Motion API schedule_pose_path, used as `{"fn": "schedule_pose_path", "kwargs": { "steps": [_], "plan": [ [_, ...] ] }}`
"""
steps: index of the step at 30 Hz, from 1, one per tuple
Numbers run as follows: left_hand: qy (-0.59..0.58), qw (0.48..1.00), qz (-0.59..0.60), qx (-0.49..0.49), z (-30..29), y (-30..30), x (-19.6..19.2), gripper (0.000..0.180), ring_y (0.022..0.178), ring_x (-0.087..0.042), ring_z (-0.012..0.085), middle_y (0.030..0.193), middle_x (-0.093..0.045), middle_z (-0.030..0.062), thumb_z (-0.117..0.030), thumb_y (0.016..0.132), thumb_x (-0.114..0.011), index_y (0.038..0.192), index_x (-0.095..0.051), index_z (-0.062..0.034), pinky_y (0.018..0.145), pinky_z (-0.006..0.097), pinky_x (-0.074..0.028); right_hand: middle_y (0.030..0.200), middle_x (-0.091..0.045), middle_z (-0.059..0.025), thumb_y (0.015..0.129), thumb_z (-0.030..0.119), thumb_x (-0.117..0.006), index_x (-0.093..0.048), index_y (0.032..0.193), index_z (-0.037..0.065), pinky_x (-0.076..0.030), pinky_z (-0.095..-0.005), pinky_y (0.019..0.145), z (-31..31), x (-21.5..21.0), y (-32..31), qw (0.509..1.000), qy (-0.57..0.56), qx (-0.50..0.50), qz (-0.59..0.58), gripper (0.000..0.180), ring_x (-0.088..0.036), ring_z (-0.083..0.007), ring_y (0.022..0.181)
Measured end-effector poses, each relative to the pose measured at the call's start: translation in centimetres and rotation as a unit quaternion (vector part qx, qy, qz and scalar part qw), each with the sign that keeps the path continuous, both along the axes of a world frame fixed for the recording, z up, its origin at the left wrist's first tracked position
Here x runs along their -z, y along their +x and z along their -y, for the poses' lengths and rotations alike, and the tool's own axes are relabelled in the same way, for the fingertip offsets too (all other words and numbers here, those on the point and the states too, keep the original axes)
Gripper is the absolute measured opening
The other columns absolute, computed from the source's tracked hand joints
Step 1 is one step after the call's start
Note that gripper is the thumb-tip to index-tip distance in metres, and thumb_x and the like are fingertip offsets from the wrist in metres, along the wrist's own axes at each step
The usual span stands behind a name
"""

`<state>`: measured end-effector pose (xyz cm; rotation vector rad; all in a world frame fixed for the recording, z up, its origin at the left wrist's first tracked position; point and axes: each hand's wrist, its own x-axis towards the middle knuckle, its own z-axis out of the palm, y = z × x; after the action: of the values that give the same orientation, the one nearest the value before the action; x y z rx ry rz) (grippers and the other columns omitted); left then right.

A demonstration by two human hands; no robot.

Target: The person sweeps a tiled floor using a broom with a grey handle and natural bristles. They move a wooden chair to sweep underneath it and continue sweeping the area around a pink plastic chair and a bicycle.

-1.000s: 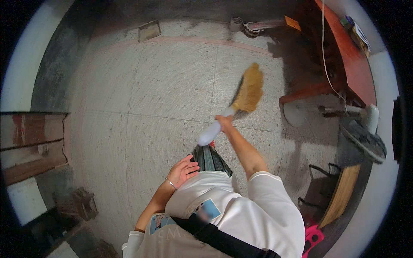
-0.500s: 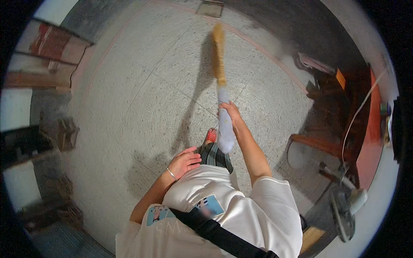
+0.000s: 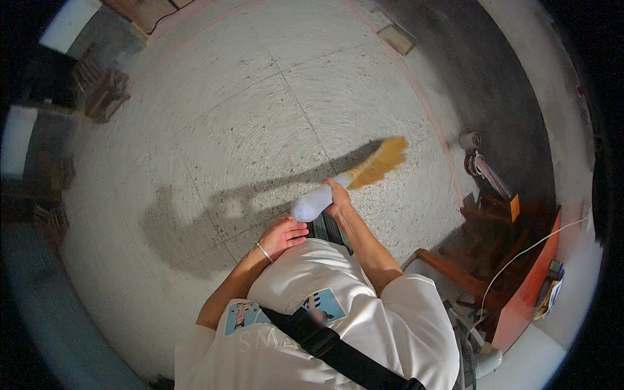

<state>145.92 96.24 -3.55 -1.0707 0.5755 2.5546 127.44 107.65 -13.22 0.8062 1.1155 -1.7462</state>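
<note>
Right hand (image 3: 338, 198) closed around the broom (image 3: 354, 177) handle, bristles slanting up-right from the grip over the tiled floor (image 3: 260, 117); left hand (image 3: 284, 235) loosely curled, empty, nearer the body.

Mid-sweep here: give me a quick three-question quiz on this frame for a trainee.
1. True or false: the right hand holds the broom by its pale handle end.
2. Where is the left hand? A) on the broom handle B) open, against the white shirt at the waist C) on the red table
3. Fill in: the broom's straw bristles point toward the person's ____ side, over the speckled tile floor.

Key: 1 true; 2 B; 3 right.
</note>
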Motion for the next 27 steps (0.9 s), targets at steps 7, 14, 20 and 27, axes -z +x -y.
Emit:
{"fn": "schedule_pose_path", "kwargs": {
  "steps": [7,14,20,27],
  "plan": [
    [-0.044,0.998,0.005,-0.04,-1.6,7.0,-1.4,0.041,0.101,-0.051,0.0257,0.105,-0.052,0.0136,-0.021,0.086,-0.047,0.122,-0.038,-0.006,0.087,0.038,-0.044,0.066,-0.053,-0.0054,0.071,0.027,-0.055,-0.049,0.079,0.006,-0.045,-0.032,0.058,-2.3,-5.2,1.4,0.975,-0.076,-0.182,-0.102,0.023,-0.051,-0.0186,0.059],
    [-0.04,0.993,0.003,-0.108,-2.8,13.5,-0.7,0.045,0.094,-0.054,0.0212,0.101,-0.052,0.0109,-0.019,0.084,-0.05,0.124,-0.035,-0.0062,0.077,0.033,-0.048,0.068,-0.056,-0.0104,0.063,0.019,-0.058,-0.052,0.082,-0.002,-0.046,-0.029,0.05,-7.4,-9.1,4.8,0.885,0.057,-0.446,-0.123,0.029,-0.054,-0.0191,0.054],
    [-0.041,0.985,0.033,-0.167,-4.6,16.0,0.1,0.039,0.092,-0.056,0.0209,0.099,-0.054,0.0105,-0.019,0.084,-0.051,0.12,-0.041,-0.0058,0.077,0.032,-0.048,0.062,-0.054,-0.0087,0.063,0.017,-0.062,-0.054,0.078,-0.001,-0.043,-0.0301,0.044,-3.7,-7.3,9.6,0.761,0.003,-0.606,-0.23,0.024,-0.053,-0.0172,0.049],
    [-0.039,0.991,-0.001,-0.126,-7.1,15.8,-0.8,0.037,0.089,-0.057,0.02,0.096,-0.057,0.0094,-0.024,0.082,-0.053,0.114,-0.048,-0.0065,0.08,0.033,-0.047,0.065,-0.055,-0.0108,0.059,0.028,-0.064,-0.056,0.08,-0.005,-0.045,-0.0323,0.055,0.9,-3.6,13.1,0.459,-0.01,-0.852,-0.251,0.041,-0.055,-0.0231,0.06]
  ]
}}
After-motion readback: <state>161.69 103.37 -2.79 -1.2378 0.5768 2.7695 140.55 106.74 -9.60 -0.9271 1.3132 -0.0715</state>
